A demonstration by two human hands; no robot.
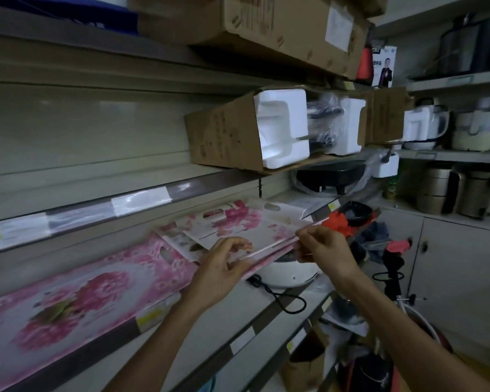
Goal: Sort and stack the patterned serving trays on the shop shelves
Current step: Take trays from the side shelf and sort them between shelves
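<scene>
Left hand (224, 258) pinching the tray stack (238, 230), right hand (326, 247) gripping its 3 o'clock edge | overhang could dump it onto our cooker (289, 271)

We have a single view, from a wide-angle camera worn on the head, tilted so the shelves (142, 199) slant across the frame. It faces forward and slightly down along a shop aisle, with the shelving close on our left and running away to the far right corner. Both forearms reach in from the bottom edge, very near the lens. No second view shares the scene.
</scene>
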